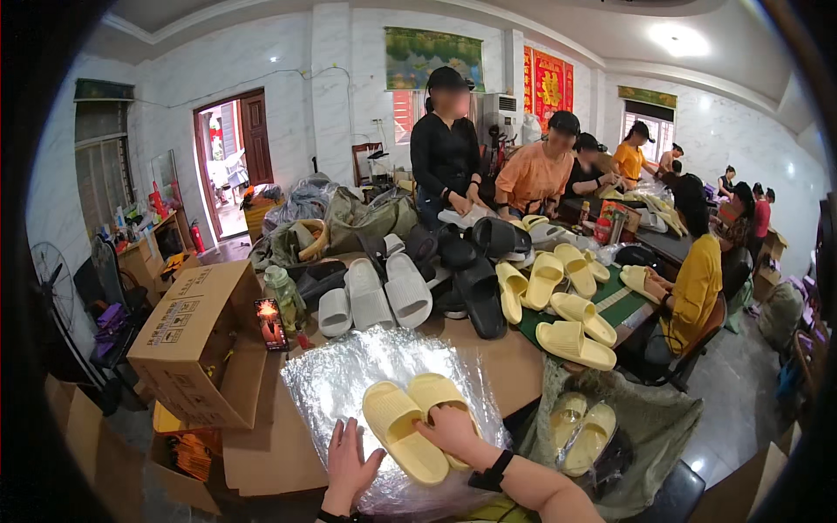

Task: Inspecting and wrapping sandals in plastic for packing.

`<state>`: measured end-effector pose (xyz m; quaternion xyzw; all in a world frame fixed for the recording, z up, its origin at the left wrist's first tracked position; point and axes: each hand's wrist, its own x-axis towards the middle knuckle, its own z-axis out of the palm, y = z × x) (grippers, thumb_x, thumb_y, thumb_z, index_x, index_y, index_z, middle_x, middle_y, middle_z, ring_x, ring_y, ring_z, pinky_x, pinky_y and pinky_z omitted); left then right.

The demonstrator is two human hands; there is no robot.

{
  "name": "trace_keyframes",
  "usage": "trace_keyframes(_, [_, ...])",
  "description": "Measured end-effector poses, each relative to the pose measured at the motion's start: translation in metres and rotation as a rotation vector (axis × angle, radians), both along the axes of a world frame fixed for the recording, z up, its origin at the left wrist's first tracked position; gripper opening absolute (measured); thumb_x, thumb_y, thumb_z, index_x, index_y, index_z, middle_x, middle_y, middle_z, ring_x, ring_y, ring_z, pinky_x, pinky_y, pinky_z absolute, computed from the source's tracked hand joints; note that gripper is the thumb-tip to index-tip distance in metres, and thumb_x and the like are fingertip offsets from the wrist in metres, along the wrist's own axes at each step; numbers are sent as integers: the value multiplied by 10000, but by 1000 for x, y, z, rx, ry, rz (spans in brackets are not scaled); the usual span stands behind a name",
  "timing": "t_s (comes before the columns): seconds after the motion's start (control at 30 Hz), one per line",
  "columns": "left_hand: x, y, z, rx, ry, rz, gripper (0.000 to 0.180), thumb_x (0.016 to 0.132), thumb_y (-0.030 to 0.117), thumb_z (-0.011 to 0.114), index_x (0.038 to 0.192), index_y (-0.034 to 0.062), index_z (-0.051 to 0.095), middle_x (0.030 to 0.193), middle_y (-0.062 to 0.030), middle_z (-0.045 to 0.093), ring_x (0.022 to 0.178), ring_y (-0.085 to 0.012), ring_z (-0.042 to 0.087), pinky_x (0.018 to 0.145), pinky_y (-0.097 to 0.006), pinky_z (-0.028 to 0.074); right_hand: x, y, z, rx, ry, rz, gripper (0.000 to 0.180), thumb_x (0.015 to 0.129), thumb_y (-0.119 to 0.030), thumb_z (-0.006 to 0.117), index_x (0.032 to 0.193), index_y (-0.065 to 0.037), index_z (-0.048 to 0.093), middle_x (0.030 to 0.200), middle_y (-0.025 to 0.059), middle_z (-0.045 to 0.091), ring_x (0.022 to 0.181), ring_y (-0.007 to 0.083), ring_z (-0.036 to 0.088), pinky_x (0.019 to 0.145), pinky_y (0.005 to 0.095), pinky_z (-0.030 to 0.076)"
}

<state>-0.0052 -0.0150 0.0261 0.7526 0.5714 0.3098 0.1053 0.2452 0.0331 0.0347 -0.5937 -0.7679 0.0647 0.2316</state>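
A pair of pale yellow slippers lies side by side on a stack of clear plastic sheets in front of me. Over the right slipper is my right hand, its fingers bent into the opening and gripping it; part of the sole is covered by the hand. The left slipper sits flat beside it, close to my right fingertips. My left hand rests open on the plastic, fingers spread, a little left of the pair and holding nothing.
Beyond the plastic are grey slippers, black slippers and more yellow slippers. An open cardboard box, a phone and a jar stand left. A sack at right holds bagged slippers. Several people work farther back.
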Motion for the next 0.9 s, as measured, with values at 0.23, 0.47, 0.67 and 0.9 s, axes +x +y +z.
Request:
trace_keyframes(0.23, [-3, 0, -7, 67, -60, -14, 750, 813, 313, 710, 1411, -40, 429, 1377, -270, 542, 1412, -465, 326, 1163, -516, 286, 20, 0, -15, 101, 49, -89, 456, 913, -477, 604, 814, -36, 669, 745, 168, 660, 652, 329, 666, 586, 453, 534])
trace_keyframes(0.47, [-11, 5, -19, 30, -470, -111, 622, 822, 83, 640, 1400, -37, 446, 1480, -212, 447, 1419, -385, 358, 1143, -497, 346, 35, 0, -30, 141, 100, -196, 460, 912, -483, 604, 813, -38, 665, 773, 181, 657, 658, 349, 663, 595, 472, 524])
trace_keyframes(0.67, [-49, 19, -24, -237, -1363, -207, 405, 950, 26, 504, 1350, -38, 504, 1349, -174, 534, 1269, -324, 514, 1082, -462, 445, 30, -4, -30, 191, 93, -216, 445, 910, -490, 605, 830, -56, 668, 760, 171, 652, 672, 330, 658, 598, 454, 537])
trace_keyframes(0.9, [-9, -34, 45, -92, -4, -299, 576, 822, 354, 756, 1293, 57, 608, 1378, -214, 560, 1319, -368, 496, 1093, -457, 409, 28, -5, -25, 78, 130, -230, 466, 917, -475, 597, 832, -21, 662, 810, 193, 658, 733, 363, 656, 681, 465, 533])
